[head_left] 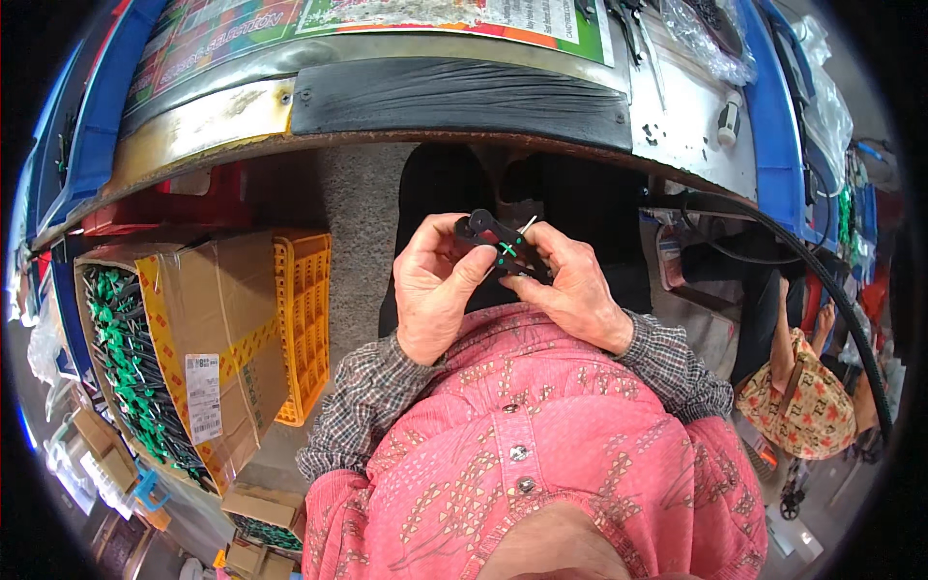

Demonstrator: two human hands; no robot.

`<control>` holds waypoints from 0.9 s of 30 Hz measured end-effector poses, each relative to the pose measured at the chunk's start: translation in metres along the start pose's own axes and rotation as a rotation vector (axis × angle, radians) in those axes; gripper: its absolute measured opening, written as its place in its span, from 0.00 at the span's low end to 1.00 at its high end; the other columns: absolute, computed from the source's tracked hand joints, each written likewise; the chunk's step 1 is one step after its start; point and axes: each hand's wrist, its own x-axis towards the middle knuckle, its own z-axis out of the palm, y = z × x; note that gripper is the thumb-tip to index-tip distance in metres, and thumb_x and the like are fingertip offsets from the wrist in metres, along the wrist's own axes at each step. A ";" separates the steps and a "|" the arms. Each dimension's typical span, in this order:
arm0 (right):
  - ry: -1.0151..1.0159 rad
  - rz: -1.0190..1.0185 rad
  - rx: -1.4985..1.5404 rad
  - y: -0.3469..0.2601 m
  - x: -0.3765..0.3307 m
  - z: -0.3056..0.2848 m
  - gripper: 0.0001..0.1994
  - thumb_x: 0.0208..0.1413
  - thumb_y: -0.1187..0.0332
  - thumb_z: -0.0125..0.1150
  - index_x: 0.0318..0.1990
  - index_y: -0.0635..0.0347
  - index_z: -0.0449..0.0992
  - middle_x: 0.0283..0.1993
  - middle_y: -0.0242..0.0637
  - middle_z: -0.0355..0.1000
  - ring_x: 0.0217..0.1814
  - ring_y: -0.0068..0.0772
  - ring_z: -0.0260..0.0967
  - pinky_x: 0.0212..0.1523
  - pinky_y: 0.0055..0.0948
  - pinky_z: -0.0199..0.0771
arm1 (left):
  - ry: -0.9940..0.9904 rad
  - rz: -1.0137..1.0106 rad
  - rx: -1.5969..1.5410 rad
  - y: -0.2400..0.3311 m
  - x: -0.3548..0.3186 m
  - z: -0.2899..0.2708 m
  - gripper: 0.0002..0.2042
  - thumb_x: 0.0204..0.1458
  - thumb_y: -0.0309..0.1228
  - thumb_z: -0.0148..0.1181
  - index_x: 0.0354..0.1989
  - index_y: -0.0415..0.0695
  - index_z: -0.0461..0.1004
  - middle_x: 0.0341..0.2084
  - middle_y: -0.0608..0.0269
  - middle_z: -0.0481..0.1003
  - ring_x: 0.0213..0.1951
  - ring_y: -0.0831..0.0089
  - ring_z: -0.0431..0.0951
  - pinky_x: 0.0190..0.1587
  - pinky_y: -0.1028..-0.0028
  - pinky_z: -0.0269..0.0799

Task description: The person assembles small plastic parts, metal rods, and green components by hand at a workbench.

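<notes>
Over my lap, close to my body, both hands are on a small black plastic part (480, 224) with rounded ends and small green pieces on it. My left hand (430, 295) is closed round its left side, the thumb pressed on the front face. On the other side, my right hand (578, 290) pinches the part's right end between thumb and fingers. A thin white pin or stick (529, 223) juts up beside the right fingers; its lower end is hidden. My fingers cover much of the part, so its exact kind does not show.
The workbench edge (454, 101) curves beyond my hands. At left stand a cardboard box (217, 338) packed with black-and-green parts and an orange plastic crate (304, 329). Blue bins (778, 116) flank the bench. A screwdriver (729, 120) lies on it. A black cable (822, 280) and another person (797, 396) are at right.
</notes>
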 end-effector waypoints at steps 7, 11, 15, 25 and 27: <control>-0.048 0.070 0.267 -0.002 0.000 -0.002 0.08 0.54 0.74 0.60 0.40 0.69 0.74 0.31 0.37 0.71 0.31 0.22 0.68 0.32 0.23 0.68 | -0.008 0.054 0.039 0.009 0.002 0.001 0.10 0.57 0.22 0.56 0.46 0.36 0.69 0.34 0.65 0.74 0.34 0.82 0.73 0.37 0.80 0.73; -0.071 -0.015 0.129 -0.005 0.000 -0.008 0.07 0.57 0.75 0.57 0.40 0.69 0.77 0.32 0.36 0.71 0.30 0.21 0.68 0.32 0.22 0.68 | -0.030 0.072 0.107 0.015 0.002 0.001 0.10 0.57 0.23 0.56 0.46 0.36 0.69 0.33 0.66 0.73 0.33 0.82 0.73 0.36 0.81 0.73; -0.107 0.077 0.301 -0.006 -0.003 -0.007 0.07 0.57 0.74 0.58 0.39 0.70 0.76 0.32 0.32 0.70 0.31 0.18 0.67 0.32 0.19 0.69 | -0.073 0.058 0.160 0.023 0.000 0.001 0.10 0.58 0.26 0.55 0.46 0.36 0.70 0.36 0.66 0.73 0.36 0.82 0.73 0.38 0.79 0.74; -0.097 0.140 0.480 -0.011 -0.006 -0.002 0.06 0.59 0.75 0.56 0.38 0.70 0.76 0.31 0.30 0.70 0.30 0.16 0.67 0.32 0.17 0.70 | -0.160 0.030 0.216 0.029 0.003 -0.004 0.11 0.58 0.27 0.55 0.46 0.36 0.71 0.34 0.68 0.72 0.34 0.84 0.72 0.37 0.81 0.72; -0.098 0.128 0.463 -0.009 -0.007 -0.002 0.06 0.59 0.74 0.56 0.38 0.70 0.76 0.31 0.30 0.70 0.29 0.16 0.67 0.31 0.17 0.70 | -0.170 0.025 0.218 0.031 0.003 -0.004 0.11 0.58 0.27 0.55 0.46 0.36 0.70 0.33 0.68 0.72 0.34 0.84 0.72 0.37 0.81 0.72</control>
